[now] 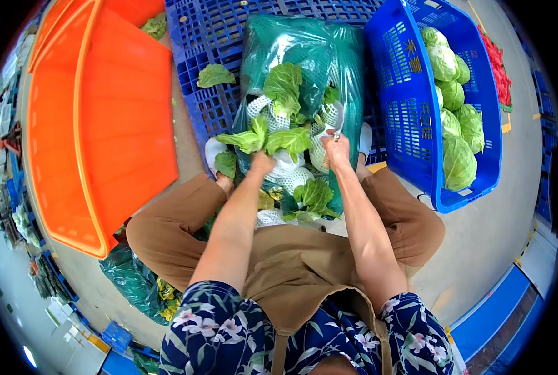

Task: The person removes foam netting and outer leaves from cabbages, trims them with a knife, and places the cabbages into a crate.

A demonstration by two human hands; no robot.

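Observation:
My right hand (pixel 336 151) is closed around the handle of a knife (pixel 339 117), its blade pointing away from me. Loose green cabbage leaves (pixel 249 139) spread out from my left hand (pixel 263 164), which is closed on them; its fingertips are partly hidden. Beneath both hands lie cabbages in white foam netting (pixel 291 178), in the opening of a green plastic bag (pixel 291 44). Another large leaf (pixel 284 87) rests on the bag's near side, and a bunch of leaves (pixel 315 197) lies close to my lap.
A blue crate (pixel 407 106) holding several bare cabbages (pixel 459 162) stands at the right. Tall orange bins (pixel 126 119) stand at the left. Under the bag is a blue pallet (pixel 194 37) with a stray leaf (pixel 215 75). A green bag (pixel 132 281) lies by my left knee.

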